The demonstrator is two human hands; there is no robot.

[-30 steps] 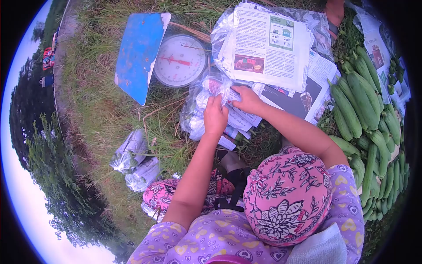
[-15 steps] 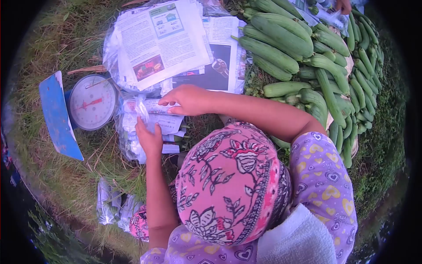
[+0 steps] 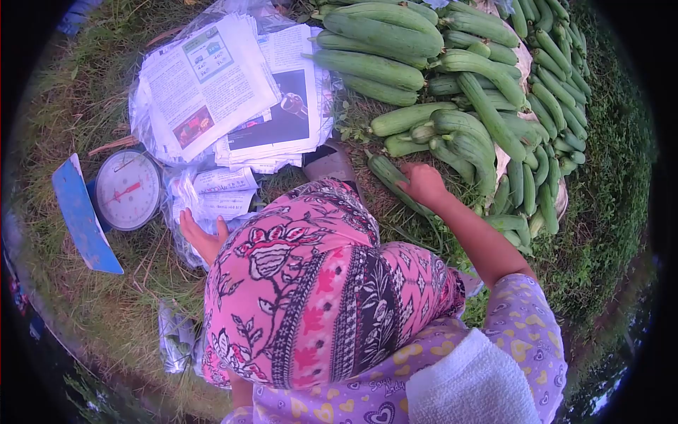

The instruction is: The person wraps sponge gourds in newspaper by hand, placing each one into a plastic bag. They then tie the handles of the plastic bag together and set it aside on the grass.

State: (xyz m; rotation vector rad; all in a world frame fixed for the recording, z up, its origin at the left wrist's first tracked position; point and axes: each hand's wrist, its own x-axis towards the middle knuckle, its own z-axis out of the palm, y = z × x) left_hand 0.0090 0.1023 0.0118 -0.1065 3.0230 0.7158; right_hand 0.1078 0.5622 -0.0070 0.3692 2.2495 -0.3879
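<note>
On the left, my left hand lies against a clear plastic bag, its fingers spread and thumb apart. Inside the bag are newspaper-wrapped bundles; their contents are hidden. To the right of my knees, my right hand is closed with bent fingers at a single green sponge gourd on the grass. The hand covers part of this gourd, which lies slanted and still touches the ground. Beside it is a large pile of sponge gourds.
A dial scale with a blue pan stands at the left. Stacked newspaper sheets lie on plastic beyond the bag. My patterned pink-clothed legs fill the middle. Filled plastic bags sit on the grass at lower left.
My right hand has left the newspaper bundles and moved right to the single sponge gourd. My left hand stays by the bag. The view has shifted right, and my legs now show more.
</note>
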